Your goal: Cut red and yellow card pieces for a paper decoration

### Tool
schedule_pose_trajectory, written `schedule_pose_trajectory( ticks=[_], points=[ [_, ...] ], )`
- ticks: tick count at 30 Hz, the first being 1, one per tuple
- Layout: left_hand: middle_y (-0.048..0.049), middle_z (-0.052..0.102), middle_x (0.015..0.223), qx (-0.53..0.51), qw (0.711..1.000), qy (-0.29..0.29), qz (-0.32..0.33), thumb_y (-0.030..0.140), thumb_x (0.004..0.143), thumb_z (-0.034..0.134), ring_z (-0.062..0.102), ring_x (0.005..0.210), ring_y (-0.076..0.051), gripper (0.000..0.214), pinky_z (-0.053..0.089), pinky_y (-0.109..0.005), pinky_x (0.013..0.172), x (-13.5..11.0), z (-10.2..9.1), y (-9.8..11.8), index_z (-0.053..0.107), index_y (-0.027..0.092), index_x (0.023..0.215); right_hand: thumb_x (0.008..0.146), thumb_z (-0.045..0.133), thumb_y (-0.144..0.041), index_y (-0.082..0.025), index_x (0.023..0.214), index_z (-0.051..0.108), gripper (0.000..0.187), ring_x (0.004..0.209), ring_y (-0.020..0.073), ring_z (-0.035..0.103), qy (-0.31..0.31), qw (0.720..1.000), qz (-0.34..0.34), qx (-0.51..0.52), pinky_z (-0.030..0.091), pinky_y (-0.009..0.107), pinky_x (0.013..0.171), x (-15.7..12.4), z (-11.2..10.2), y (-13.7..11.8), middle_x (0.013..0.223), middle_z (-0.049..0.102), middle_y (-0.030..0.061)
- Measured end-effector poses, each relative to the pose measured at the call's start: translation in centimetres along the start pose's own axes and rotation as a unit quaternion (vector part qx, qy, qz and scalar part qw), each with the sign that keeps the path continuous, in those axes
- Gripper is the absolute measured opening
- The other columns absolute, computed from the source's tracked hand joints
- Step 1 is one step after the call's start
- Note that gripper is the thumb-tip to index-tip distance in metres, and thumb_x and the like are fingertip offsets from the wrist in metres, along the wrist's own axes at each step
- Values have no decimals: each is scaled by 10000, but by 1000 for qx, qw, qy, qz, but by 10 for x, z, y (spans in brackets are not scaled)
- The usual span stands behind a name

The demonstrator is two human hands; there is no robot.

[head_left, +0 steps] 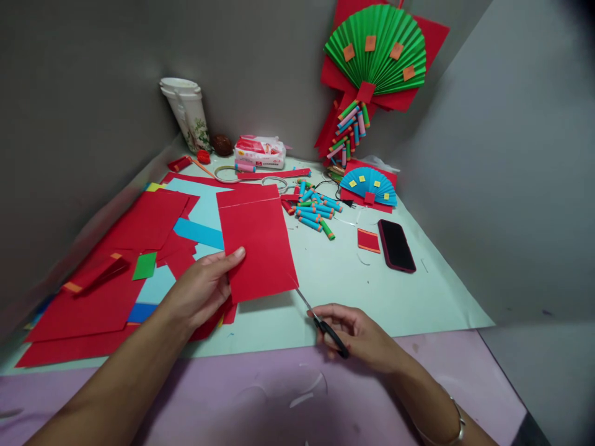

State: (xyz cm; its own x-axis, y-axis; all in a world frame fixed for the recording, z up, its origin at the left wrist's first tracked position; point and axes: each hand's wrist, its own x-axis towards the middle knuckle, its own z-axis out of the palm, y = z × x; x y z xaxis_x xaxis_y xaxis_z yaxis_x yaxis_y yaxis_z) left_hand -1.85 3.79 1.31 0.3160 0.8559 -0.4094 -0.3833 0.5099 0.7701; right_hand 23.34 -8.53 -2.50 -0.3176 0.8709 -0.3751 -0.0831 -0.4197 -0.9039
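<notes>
My left hand (211,282) pinches the left edge of a red paper sheet (258,248), thumb on top, holding it above the table. A pale crease line runs across the sheet near its far end. In my right hand (348,334) is a pair of scissors (331,334) with black handles. Their blades point up and left and meet the sheet's near right corner. Whether the blades are apart there, I cannot make out. Beneath and left of my left hand lie red sheets (149,217), a blue strip (199,232) and a small green piece (145,266).
Rolled paper tubes (316,210) lie behind the sheet. To the right are a phone (396,246), a red card (369,240) and a blue paper fan (369,186). A green fan decoration (379,56) hangs on the wall. Cups (186,114) and a tissue pack (260,152) stand behind.
</notes>
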Motion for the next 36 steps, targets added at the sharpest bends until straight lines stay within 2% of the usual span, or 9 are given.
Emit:
schedule_pose_trajectory(
  ticks=[3, 8, 11, 14, 19, 24, 28, 36],
  points=[
    [-94, 768, 806, -20, 999, 21, 30, 98, 810, 680, 735, 733, -196, 57, 615, -249, 673, 2, -2, 2, 720, 138, 817, 777, 730, -346, -145, 1157, 600, 449, 601, 110, 565, -2, 1000, -3, -6, 432, 268, 593, 0, 2, 0, 766, 611, 6],
    [-51, 751, 819, -47, 997, 26, 60, 166, 843, 665, 707, 677, -158, 111, 579, -221, 600, 4, -4, 0, 699, 153, 949, 775, 720, -258, -163, 1164, 586, 422, 669, 105, 537, 20, 1000, 1, -20, 414, 247, 611, 0, 17, -1, 859, 613, 20],
    [3, 696, 696, -56, 996, 19, 62, 212, 842, 684, 615, 517, -93, 52, 491, -171, 458, 2, -3, -2, 682, 168, 872, 768, 704, -207, -175, 1174, 565, 431, 708, 105, 522, 24, 1000, -4, -4, 412, 245, 635, 4, 30, -3, 912, 606, 25],
    [49, 618, 600, -69, 995, 33, 69, 229, 792, 745, 523, 434, -55, 113, 390, -149, 368, 0, -2, -3, 644, 186, 767, 765, 694, -196, -175, 1169, 551, 429, 698, 106, 522, 22, 1000, -10, 15, 407, 249, 631, 11, 45, -3, 894, 595, 15],
    [44, 643, 647, -61, 993, 48, 89, 244, 737, 793, 542, 480, -60, 170, 362, -154, 362, -2, 0, -4, 645, 177, 788, 714, 779, -254, -201, 1121, 550, 470, 694, 112, 528, 26, 998, -18, 48, 406, 243, 623, 26, 73, 5, 832, 561, -20],
    [62, 589, 616, -63, 990, 42, 116, 261, 728, 802, 517, 490, -53, 194, 386, -145, 399, -3, 2, -9, 630, 173, 744, 774, 758, -361, -214, 1101, 550, 415, 660, 107, 514, 44, 994, -52, 80, 425, 266, 650, 42, 97, 16, 785, 527, -37],
    [75, 548, 571, -77, 988, 54, 126, 258, 736, 799, 480, 473, -48, 212, 388, -139, 409, -3, 6, -11, 609, 178, 688, 762, 768, -363, -218, 1125, 537, 454, 694, 128, 554, 48, 992, -75, 91, 435, 267, 628, 51, 106, 16, 804, 529, -30],
    [59, 558, 552, -72, 987, 62, 128, 288, 761, 779, 497, 493, -59, 253, 414, -144, 445, -5, 8, -12, 587, 181, 636, 734, 782, -392, -204, 1112, 528, 492, 709, 149, 586, 65, 991, -56, 102, 431, 251, 570, 55, 113, 11, 796, 534, -26]
  ],
)
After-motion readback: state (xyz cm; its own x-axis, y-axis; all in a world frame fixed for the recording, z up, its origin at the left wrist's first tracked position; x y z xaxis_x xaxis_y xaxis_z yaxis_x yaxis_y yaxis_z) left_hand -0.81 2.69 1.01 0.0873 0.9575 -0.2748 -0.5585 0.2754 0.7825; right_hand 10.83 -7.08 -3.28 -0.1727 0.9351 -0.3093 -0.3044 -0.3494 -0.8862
